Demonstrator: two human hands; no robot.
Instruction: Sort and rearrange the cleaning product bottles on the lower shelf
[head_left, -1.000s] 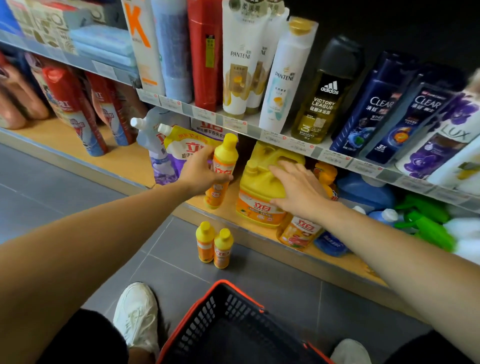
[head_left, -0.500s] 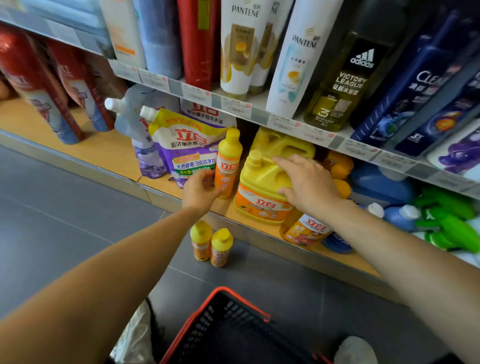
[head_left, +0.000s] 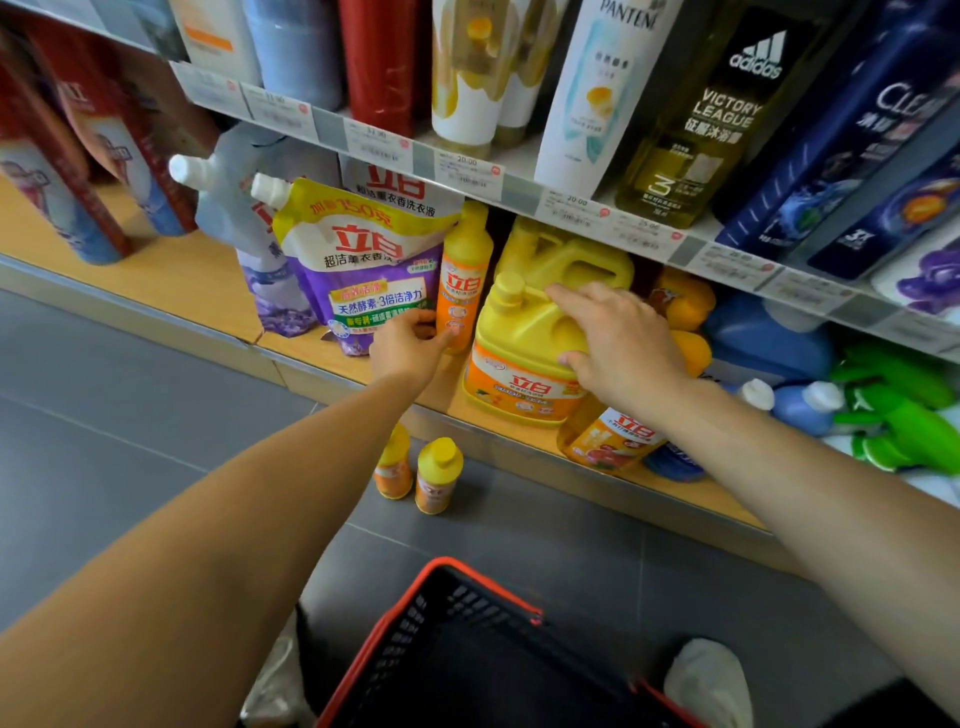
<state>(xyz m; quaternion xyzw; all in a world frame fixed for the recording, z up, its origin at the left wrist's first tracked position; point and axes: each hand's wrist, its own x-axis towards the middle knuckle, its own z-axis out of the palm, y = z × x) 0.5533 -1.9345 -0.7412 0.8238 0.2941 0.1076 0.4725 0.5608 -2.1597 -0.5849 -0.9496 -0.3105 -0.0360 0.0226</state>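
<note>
A slim orange bottle with a yellow cap (head_left: 464, 270) stands upright on the wooden lower shelf (head_left: 171, 280). My left hand (head_left: 408, 345) holds it low down, thumb and fingers curled at its base. Right of it sits a big yellow jug (head_left: 524, 358) with an orange label. My right hand (head_left: 618, 343) rests on top of the jug, fingers spread over its handle. A second yellow jug (head_left: 566, 257) stands behind it. Two small orange bottles (head_left: 438, 475) stand on the floor below the shelf edge.
Purple refill pouches (head_left: 363, 270) lean left of the slim bottle. Orange, blue and green bottles (head_left: 904, 410) crowd the shelf to the right. Shampoo bottles fill the upper shelf (head_left: 467, 169). A red-rimmed black basket (head_left: 467, 654) sits on the grey floor between my shoes.
My left hand has slid down the slim orange bottle from its middle to its base, and the bottle now stands on the shelf. My right hand stays on the yellow jug.
</note>
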